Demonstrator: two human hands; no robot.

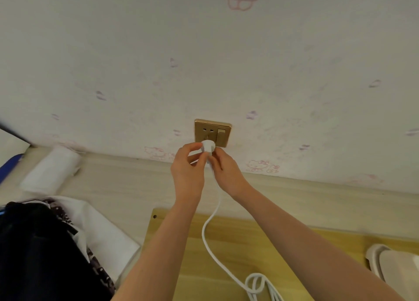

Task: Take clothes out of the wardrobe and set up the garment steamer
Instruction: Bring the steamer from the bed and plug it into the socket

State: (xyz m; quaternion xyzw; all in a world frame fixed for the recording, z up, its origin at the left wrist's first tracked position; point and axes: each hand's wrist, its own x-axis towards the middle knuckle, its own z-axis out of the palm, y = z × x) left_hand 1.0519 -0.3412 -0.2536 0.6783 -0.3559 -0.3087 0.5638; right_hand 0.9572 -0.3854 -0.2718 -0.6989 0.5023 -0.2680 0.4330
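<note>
At the far left a white folded bundle [51, 168] lies on the pale ledge [127, 180] that runs along the foot of the wall [136, 62]. Nearer, at the left edge, dark clothes [38, 250] lie heaped over a white cloth [108, 235]. Between this heap and the arms the ledge is bare, and the wooden board [244, 244] begins just right of the cloth, its left edge near the left forearm.

The left hand [188, 167] is raised to the wall, thumb and fingertips closed narrowly on the left side of the white plug [208, 146]. The right hand [224, 169] holds the plug from the right and below, fingers curled around it where the cord [209, 230] leaves. The plug sits against the lower left part of the gold socket plate [213, 131]; whether it is fully in, I cannot tell. The cord hangs down between the forearms and loops on the board near the lower edge. At the far right, a pale rounded object [390, 262] rests on the board, partly out of view.
</note>
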